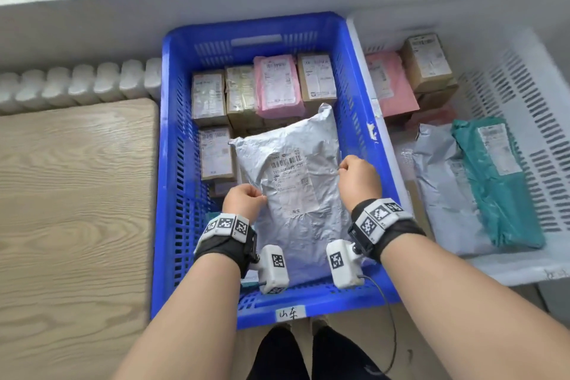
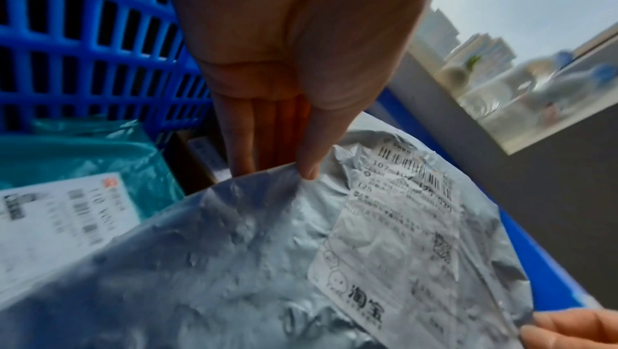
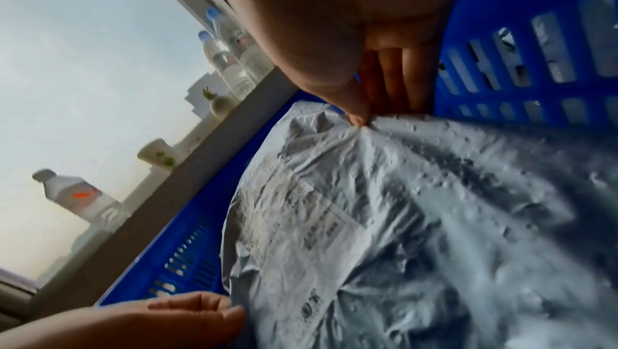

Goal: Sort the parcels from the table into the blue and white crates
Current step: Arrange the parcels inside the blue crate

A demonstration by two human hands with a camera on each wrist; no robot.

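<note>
Both forearms reach over the near rim of the blue crate [image 1: 172, 163]. The left hand [image 1: 245, 199] pinches the left edge of the grey poly mailer [image 1: 296, 194] between thumb and fingers; the right hand [image 1: 357, 177] pinches its right edge the same way. So each grip is closed on thin film, not on the contents. The mailer hangs just above the boxes and the pink bag packed at the crate's far end. It looks soft, light and crinkled, probably slick, so the edges seem the surest hold. Right of the blue crate stands the white crate [image 1: 530, 95] with more parcels; left of it, a wood-grain counter [image 1: 77, 194]. Beyond it runs a windowsill with bottles.
</note>
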